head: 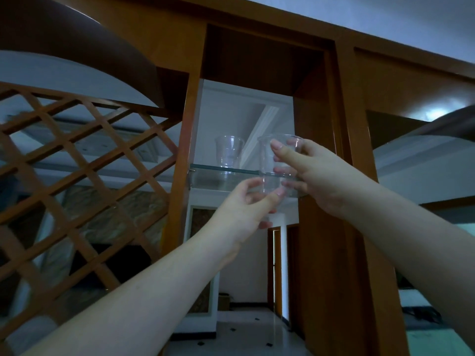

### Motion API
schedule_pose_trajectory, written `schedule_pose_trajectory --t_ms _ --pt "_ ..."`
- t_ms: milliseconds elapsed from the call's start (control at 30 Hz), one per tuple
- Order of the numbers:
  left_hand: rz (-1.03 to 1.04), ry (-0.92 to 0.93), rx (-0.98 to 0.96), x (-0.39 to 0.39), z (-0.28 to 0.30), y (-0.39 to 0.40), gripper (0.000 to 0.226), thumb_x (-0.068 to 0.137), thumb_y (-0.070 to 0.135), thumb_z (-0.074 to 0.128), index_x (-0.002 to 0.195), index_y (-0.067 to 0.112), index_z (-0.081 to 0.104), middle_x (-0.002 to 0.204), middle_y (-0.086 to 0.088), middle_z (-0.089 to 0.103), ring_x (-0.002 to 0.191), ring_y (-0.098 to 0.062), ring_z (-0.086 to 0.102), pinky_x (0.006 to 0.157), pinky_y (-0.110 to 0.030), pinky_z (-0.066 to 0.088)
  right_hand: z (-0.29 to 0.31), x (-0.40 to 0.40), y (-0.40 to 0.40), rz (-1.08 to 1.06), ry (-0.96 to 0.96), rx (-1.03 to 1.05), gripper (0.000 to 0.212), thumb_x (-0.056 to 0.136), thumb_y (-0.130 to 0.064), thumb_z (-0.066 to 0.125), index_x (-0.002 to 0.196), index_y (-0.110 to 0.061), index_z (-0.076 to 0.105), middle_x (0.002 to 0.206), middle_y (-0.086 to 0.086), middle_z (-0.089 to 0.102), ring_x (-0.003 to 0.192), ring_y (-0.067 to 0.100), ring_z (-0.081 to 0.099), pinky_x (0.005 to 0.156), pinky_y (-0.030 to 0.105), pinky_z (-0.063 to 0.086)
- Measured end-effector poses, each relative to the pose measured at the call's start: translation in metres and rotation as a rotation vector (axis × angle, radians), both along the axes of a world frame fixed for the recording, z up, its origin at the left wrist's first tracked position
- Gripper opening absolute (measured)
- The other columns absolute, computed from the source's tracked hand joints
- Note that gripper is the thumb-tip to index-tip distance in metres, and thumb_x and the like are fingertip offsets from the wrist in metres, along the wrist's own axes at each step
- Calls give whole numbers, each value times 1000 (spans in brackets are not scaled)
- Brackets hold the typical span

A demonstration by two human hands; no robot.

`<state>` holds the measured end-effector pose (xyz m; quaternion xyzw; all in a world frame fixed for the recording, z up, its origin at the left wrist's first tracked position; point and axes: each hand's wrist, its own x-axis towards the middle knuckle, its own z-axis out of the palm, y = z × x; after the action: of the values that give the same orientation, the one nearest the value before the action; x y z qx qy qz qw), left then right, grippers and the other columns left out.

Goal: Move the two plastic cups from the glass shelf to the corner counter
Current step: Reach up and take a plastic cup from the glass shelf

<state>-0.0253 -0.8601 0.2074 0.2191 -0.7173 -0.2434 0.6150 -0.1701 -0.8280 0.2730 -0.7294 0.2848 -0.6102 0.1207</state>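
Seen from below, a thin glass shelf [205, 167] spans a tall opening in a wooden cabinet. One clear plastic cup [228, 151] stands upright on the shelf's left part. A second clear plastic cup [266, 160] is in front of the shelf's right end, lifted and overlapping the shelf edge. My right hand [308, 173] grips its upper half, thumb near the rim and fingers behind. My left hand [246, 209] reaches up from below, with thumb and fingers curled around that cup's base. The corner counter is not in view.
Wooden cabinet posts [323, 201] flank the opening closely on both sides. A diagonal wooden lattice [77, 163] fills the left. A curved dark wooden arch [90, 47] hangs at upper left. Through the opening, a tiled floor [244, 335] and doorways lie far below.
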Motion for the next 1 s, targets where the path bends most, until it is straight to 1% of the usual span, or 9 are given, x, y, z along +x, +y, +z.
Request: schedule_pose_trajectory --t_ms 133,200,367,467,567,733,867,967,1000 --pt "-43 -16 -3 9 -13 9 68 78 48 77 137 31 49 123 4 68 100 -5 68 91 -37 57 -19 9 11 15 24 16 89 70 -58 69 143 -22 34 123 4 59 106 15 62 94 39 50" --pt "-66 -24 17 14 -21 13 68 77 48 78 137 30 50 125 3 67 98 -5 70 93 -39 55 -27 12 16 28 27 28 83 72 -56 69 140 -24 36 123 4 59 108 16 62 95 39 50" --pt "-97 -31 64 17 -44 24 68 73 46 82 132 31 53 114 8 72 95 -3 70 95 -37 54 -56 13 30 37 6 63 72 73 -56 68 134 -24 44 121 -2 59 109 11 60 95 38 49" --pt "-145 -51 113 18 -62 31 60 73 44 82 127 35 57 109 11 74 94 -1 70 90 -30 55 -74 8 40 4 8 80 71 75 -61 64 134 -25 46 124 -3 59 110 10 60 95 39 49" --pt "-160 -70 150 22 -80 35 43 73 45 82 110 45 60 99 22 74 94 2 69 80 -20 54 -90 2 49 -16 39 114 72 74 -66 60 133 -25 50 124 -3 61 111 10 60 96 39 48" --pt "-149 -72 212 18 -103 41 45 69 50 84 107 49 60 93 32 71 99 2 65 92 -29 48 -113 -2 58 -15 35 154 60 81 -63 56 129 -26 54 122 -8 65 108 6 62 93 35 50" --pt "-161 -74 255 9 -119 48 48 73 42 84 113 45 59 100 25 73 95 6 66 93 -29 48 -129 -9 60 -9 28 181 61 78 -65 59 126 -28 55 120 -8 64 107 6 62 93 36 50" --pt "-132 -97 287 1 -132 52 55 74 40 83 122 41 57 122 12 68 110 -5 62 97 -33 48 -144 -19 57 -9 38 208 70 76 -66 60 132 -27 50 124 -6 61 110 8 60 95 38 49" --pt "-133 -108 296 -2 -137 53 58 74 38 83 125 38 56 124 10 67 112 -5 62 98 -33 48 -150 -24 56 -6 40 214 71 76 -66 61 134 -27 49 124 -6 61 111 8 60 95 37 49"
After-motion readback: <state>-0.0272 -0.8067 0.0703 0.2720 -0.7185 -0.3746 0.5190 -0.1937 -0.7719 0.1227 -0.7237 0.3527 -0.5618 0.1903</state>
